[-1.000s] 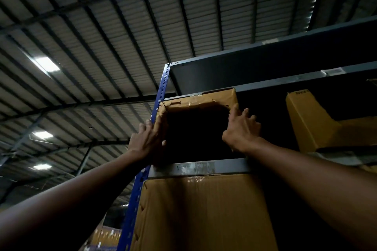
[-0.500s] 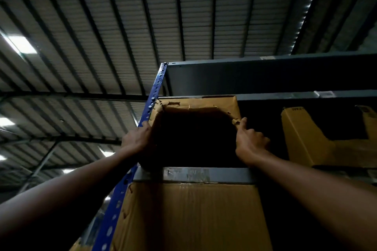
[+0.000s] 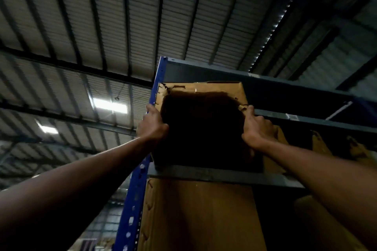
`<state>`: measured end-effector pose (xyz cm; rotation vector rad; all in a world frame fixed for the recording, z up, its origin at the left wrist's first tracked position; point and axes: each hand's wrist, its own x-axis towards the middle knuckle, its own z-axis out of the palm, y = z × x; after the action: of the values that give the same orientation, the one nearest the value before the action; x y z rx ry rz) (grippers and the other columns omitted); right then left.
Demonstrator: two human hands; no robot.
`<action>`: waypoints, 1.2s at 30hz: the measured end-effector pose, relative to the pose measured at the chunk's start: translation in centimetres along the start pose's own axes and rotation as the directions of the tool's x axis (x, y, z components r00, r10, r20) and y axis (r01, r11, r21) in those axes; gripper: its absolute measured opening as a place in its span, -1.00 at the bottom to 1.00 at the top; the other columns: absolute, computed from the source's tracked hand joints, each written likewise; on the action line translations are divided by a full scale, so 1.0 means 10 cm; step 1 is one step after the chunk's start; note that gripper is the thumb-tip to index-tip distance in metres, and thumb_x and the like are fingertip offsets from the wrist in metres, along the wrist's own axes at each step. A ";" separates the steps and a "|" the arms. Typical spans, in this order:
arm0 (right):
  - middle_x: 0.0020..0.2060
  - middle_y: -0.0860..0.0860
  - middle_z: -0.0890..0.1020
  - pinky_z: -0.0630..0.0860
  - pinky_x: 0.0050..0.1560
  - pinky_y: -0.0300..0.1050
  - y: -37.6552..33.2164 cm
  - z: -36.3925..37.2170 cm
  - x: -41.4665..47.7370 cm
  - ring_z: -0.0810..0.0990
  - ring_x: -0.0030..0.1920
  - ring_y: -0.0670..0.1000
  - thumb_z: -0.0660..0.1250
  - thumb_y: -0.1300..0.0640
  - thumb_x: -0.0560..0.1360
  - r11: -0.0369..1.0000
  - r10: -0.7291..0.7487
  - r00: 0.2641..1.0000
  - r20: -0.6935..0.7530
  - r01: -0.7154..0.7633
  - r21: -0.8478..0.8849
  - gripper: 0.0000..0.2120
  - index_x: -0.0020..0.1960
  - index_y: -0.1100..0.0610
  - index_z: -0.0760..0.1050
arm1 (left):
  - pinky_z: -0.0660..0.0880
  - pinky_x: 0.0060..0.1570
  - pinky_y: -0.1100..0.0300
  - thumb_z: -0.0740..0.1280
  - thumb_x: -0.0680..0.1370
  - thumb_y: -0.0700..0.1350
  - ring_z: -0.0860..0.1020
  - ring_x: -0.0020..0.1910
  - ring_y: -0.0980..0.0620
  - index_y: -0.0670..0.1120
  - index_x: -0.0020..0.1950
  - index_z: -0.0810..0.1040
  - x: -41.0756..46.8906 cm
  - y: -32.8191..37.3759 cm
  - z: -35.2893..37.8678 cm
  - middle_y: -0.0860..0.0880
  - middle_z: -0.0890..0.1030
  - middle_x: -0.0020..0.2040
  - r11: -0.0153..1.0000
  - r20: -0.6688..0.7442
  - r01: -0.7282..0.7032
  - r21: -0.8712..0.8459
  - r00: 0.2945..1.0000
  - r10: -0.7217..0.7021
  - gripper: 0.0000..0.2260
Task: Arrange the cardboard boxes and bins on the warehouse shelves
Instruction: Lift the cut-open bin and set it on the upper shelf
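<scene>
I see my left hand [image 3: 153, 125] and right hand [image 3: 257, 128] gripping the box [image 3: 214, 87] by its sides, fingers curled round its edges, on the shelf [image 3: 220, 173].

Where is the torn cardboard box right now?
In the head view, the torn cardboard box sits on the upper shelf beside the blue upright, held between left hand and right hand, above a larger box.

Between our left hand [image 3: 153, 126] and right hand [image 3: 255, 128] we see a matt brown cardboard box [image 3: 214, 87], its edges torn rough. Below them is a dull grey metal shelf beam [image 3: 214, 174], and beside the left hand a blue-painted metal upright [image 3: 135, 185].
</scene>
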<state>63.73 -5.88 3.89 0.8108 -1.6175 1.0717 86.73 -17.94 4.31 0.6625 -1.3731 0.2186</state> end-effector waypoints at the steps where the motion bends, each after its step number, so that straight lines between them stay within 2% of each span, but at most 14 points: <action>1: 0.15 0.19 0.52 0.47 0.05 0.08 -0.04 -0.12 -0.02 0.53 0.14 0.20 0.26 0.14 0.56 0.999 0.004 1.000 -0.003 -0.005 -0.033 -0.22 0.56 0.04 -0.19 | 0.43 -0.06 -0.01 0.33 0.48 -0.17 0.54 0.11 -0.26 -0.21 0.33 0.22 0.01 0.01 -0.09 -0.26 0.53 0.14 1.000 -0.007 0.002 -0.010 1.000 -0.003 -0.51; 4: 0.14 0.18 0.54 0.49 0.07 0.08 -0.14 -0.44 -0.06 0.54 0.13 0.21 0.28 0.13 0.54 0.996 0.016 1.000 -0.005 -0.017 -0.088 -0.22 0.56 0.03 -0.17 | 0.42 -0.03 -0.03 0.33 0.49 -0.17 0.53 0.14 -0.27 -0.22 0.36 0.19 0.02 0.08 -0.35 -0.27 0.52 0.17 0.999 0.001 0.004 -0.050 1.000 -0.004 -0.49; 7: 0.12 0.19 0.56 0.48 0.06 0.10 -0.27 -0.78 -0.13 0.55 0.10 0.22 0.28 0.15 0.53 0.996 0.005 1.000 -0.013 -0.006 -0.086 -0.23 0.54 0.01 -0.15 | 0.42 -0.02 -0.01 0.33 0.51 -0.13 0.52 0.16 -0.26 -0.20 0.39 0.17 0.03 0.14 -0.69 -0.25 0.52 0.20 1.000 0.002 0.011 -0.019 1.000 -0.011 -0.46; 11: 0.12 0.18 0.57 0.48 0.03 0.06 -0.42 -1.18 -0.28 0.57 0.09 0.20 0.27 0.16 0.53 0.992 0.002 0.999 -0.038 -0.007 -0.126 -0.22 0.55 0.04 -0.17 | 0.37 -0.10 0.02 0.35 0.52 -0.10 0.55 0.09 -0.23 -0.18 0.46 0.06 -0.01 0.16 -0.98 -0.22 0.53 0.18 0.994 0.002 -0.091 0.053 0.996 0.091 -0.36; 14: 0.10 0.17 0.58 0.51 0.01 0.05 -0.55 -1.47 -0.41 0.58 0.06 0.18 0.28 0.15 0.54 0.988 -0.001 0.997 -0.071 -0.010 -0.152 -0.21 0.55 0.05 -0.19 | 0.40 -0.09 0.01 0.34 0.52 -0.07 0.55 0.09 -0.22 -0.13 0.54 -0.08 -0.05 0.14 -1.22 -0.24 0.49 0.19 0.991 0.011 -0.105 0.079 0.994 0.105 -0.25; 19: 0.08 0.16 0.60 0.52 -0.02 0.06 -0.77 -1.96 -0.62 0.60 0.05 0.18 0.29 0.14 0.54 0.981 0.009 0.995 -0.097 -0.028 -0.194 -0.19 0.55 0.04 -0.21 | 0.39 -0.14 0.03 0.37 0.51 -0.08 0.56 0.06 -0.22 -0.11 0.55 -0.15 -0.13 0.17 -1.75 -0.25 0.48 0.19 0.992 0.036 -0.109 0.058 0.994 0.107 -0.17; 26: 0.02 0.16 0.61 0.57 -0.04 0.08 -1.15 -2.62 -0.98 0.62 -0.02 0.17 0.33 0.14 0.52 0.976 0.031 0.996 -0.079 -0.047 -0.212 -0.12 0.55 0.03 -0.27 | 0.44 -0.13 -0.02 0.37 0.49 -0.13 0.57 0.01 -0.25 -0.05 0.54 -0.20 -0.26 0.12 -2.40 -0.25 0.43 0.25 0.996 0.076 -0.073 -0.048 0.994 0.076 -0.15; 33: -0.04 0.16 0.60 0.58 -0.07 0.08 -1.66 -3.36 -1.40 0.61 -0.05 0.16 0.37 0.13 0.49 0.970 0.056 0.996 -0.075 -0.072 -0.232 -0.05 0.55 0.04 -0.29 | 0.36 -0.18 -0.01 0.39 0.47 -0.12 0.55 0.04 -0.27 -0.03 0.55 -0.17 -0.32 -0.02 -3.13 -0.24 0.44 0.22 0.986 0.097 -0.074 -0.147 0.991 0.089 -0.13; 36: -0.07 0.14 0.59 0.54 -0.15 0.02 -1.92 -3.62 -1.64 0.58 -0.11 0.12 0.35 0.15 0.50 0.962 0.059 0.993 -0.098 -0.083 -0.261 -0.06 0.55 0.04 -0.31 | 0.35 -0.18 0.02 0.38 0.48 -0.11 0.55 0.04 -0.25 -0.05 0.56 -0.19 -0.34 -0.16 -3.46 -0.24 0.43 0.23 0.975 0.105 -0.092 -0.200 0.988 0.115 -0.12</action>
<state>98.66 20.35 -2.70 0.5234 -1.6795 0.9023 115.61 0.72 -1.18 0.4460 -1.5211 0.1276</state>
